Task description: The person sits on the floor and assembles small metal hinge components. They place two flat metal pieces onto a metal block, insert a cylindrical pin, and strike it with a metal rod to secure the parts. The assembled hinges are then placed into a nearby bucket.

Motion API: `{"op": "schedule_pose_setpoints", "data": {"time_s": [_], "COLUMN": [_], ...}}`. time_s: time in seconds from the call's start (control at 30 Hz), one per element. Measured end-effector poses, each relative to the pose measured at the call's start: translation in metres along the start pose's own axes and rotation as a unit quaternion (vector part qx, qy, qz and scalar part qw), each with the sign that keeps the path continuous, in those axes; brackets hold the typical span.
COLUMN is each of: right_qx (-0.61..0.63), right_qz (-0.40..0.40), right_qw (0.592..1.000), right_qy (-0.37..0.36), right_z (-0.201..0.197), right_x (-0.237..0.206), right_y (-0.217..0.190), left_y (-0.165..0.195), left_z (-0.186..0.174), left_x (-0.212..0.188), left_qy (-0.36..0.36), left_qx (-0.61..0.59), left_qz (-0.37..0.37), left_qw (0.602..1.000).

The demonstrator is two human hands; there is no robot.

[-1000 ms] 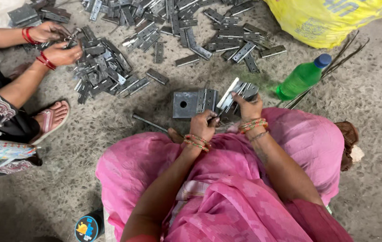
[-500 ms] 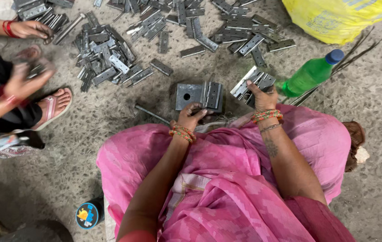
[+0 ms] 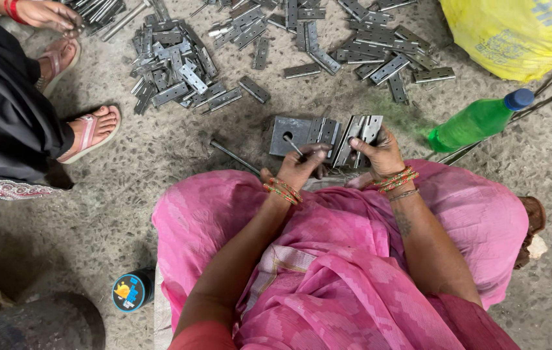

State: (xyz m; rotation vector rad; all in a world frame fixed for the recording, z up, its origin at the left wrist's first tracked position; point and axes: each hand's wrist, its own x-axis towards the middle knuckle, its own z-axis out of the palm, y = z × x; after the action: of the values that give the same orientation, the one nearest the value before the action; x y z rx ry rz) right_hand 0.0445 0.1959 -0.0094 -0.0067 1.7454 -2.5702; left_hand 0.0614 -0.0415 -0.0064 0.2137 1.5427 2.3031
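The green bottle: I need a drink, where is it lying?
In the head view the green bottle lies on its side on the floor at the right, just beyond the right hand, below the yellow sack.

The hinge plates [image 3: 357,133] are dull grey metal, a little shiny on the edges. The floor [image 3: 127,214] is rough, speckled concrete. The bottle [image 3: 477,121] is glossy green plastic; the sack [image 3: 516,32] is shiny yellow plastic.

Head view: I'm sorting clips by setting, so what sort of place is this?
Probably a small metal-parts workshop where people work seated on the ground. Grey metal hinges lie heaped on a bare concrete floor, the right hand holds a stack of them, and the left hand holds a thin pin.
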Motion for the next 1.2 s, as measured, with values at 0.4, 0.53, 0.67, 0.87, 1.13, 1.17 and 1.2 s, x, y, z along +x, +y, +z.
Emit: {"op": "schedule_pose_setpoints", "data": {"time_s": [0.4,0.53,0.67,0.87,1.13,1.17,1.2], "right_qx": [-0.082,0.051,0.07,0.069,0.082,0.079,0.075], "right_qz": [0.176,0.061,0.028,0.068,0.12,0.125,0.13], "right_qw": [0.978,0.997,0.996,0.994,0.989,0.989,0.989], "right_qy": [0.075,0.017,0.046,0.044,-0.017,-0.006,0.0], "right_z": [0.023,0.015,-0.015,-0.046,-0.046,-0.044,-0.041], "right_x": [-0.01,0.003,0.027,0.047,0.063,0.062,0.063], "right_y": [-0.021,-0.001,0.024,0.049,0.062,0.063,0.063], "left_y": [-0.039,-0.029,0.012,0.106,0.183,0.182,0.178], "left_z": [0.011,-0.002,-0.027,-0.097,-0.164,-0.172,-0.179], "left_x": [0.01,0.028,0.023,-0.071,-0.25,-0.264,-0.277], "left_qy": [0.146,0.176,0.233,0.313,0.563,0.58,0.59], "left_qx": [0.109,0.119,0.126,0.111,-0.083,-0.102,-0.13], "left_qz": [0.046,0.029,0.06,0.203,0.102,0.1,0.1], "left_qw": [0.982,0.977,0.962,0.921,0.816,0.802,0.79]}}
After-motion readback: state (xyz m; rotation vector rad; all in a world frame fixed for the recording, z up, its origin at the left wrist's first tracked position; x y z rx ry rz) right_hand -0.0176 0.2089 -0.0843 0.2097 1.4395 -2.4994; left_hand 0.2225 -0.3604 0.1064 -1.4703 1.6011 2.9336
